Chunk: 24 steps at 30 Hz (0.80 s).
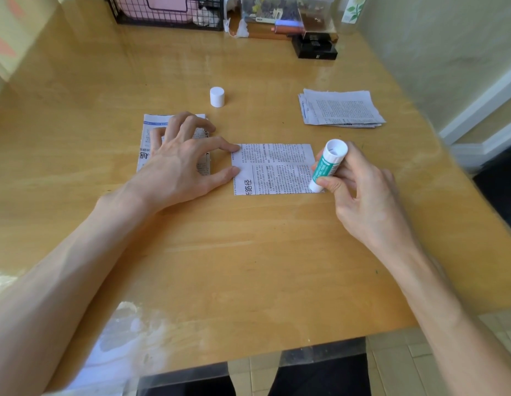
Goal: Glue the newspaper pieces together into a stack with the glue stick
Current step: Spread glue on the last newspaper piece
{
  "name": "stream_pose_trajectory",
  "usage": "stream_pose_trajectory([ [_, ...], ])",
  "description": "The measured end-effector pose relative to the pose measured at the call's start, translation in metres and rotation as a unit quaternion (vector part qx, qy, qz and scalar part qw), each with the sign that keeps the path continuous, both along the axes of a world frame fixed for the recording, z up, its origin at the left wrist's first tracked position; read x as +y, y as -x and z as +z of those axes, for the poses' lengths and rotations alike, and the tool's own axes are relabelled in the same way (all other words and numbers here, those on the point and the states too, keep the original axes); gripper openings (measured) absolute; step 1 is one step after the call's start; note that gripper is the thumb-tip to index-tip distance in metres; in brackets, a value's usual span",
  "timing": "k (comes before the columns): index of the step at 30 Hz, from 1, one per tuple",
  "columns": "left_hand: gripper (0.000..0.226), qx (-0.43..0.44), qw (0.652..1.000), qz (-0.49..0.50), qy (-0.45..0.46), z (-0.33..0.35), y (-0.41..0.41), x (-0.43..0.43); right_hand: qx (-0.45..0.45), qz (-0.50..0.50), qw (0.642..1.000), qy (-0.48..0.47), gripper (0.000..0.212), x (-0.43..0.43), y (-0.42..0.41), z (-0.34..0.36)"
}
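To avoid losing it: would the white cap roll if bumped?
The white cap stands on a flat end, so a nudge probably only slides it. It looks light; knocked over, its round side would likely roll on the glossy table.

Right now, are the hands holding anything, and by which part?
The right grip holds the green-and-white plastic glue stick around its barrel; the left grip only presses the left edge of the printed newspaper piece.

The left hand (180,158) hides most of the newspaper piece (147,130) at middle left. The right hand (368,195) covers the glue stick (324,165) along its lower side. The wire basket (162,20) (upper edge) is cut off, its contents blurred.
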<state>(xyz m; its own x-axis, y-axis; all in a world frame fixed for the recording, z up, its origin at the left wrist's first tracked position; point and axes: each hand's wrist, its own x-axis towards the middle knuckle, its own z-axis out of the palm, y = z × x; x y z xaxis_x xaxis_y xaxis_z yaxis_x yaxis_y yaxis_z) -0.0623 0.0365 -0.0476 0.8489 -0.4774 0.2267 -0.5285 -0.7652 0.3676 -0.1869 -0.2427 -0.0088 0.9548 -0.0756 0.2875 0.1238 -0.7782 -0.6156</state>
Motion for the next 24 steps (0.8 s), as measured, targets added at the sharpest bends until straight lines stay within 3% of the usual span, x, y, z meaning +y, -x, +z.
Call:
stream_pose_trajectory([
  [6, 0.053, -0.001, 1.000, 0.001, -0.003, 0.001, -0.001, 0.000, 0.004, 0.001, 1.000, 0.004, 0.018, -0.009, 0.000, -0.002],
  [10, 0.051, 0.000, 1.000, -0.002, -0.004, 0.001, 0.000, -0.001, -0.054, -0.016, 0.984, -0.169, 0.021, -0.016, 0.005, -0.003],
  [15, 0.051, -0.005, 1.000, -0.007, 0.007, 0.001, 0.002, -0.001, -0.130, -0.072, 0.940, -0.306, 0.026, -0.027, 0.002, 0.005],
  [21, 0.049, -0.014, 0.999, -0.017, 0.029, 0.003, 0.001, 0.000, -0.039, -0.084, 0.880, -0.466, 0.026, -0.019, -0.006, 0.013],
  [24, 0.049, -0.014, 0.999, -0.019, 0.034, 0.004, 0.002, 0.000, 0.033, -0.069, 0.873, -0.481, 0.027, -0.015, -0.015, 0.013],
])
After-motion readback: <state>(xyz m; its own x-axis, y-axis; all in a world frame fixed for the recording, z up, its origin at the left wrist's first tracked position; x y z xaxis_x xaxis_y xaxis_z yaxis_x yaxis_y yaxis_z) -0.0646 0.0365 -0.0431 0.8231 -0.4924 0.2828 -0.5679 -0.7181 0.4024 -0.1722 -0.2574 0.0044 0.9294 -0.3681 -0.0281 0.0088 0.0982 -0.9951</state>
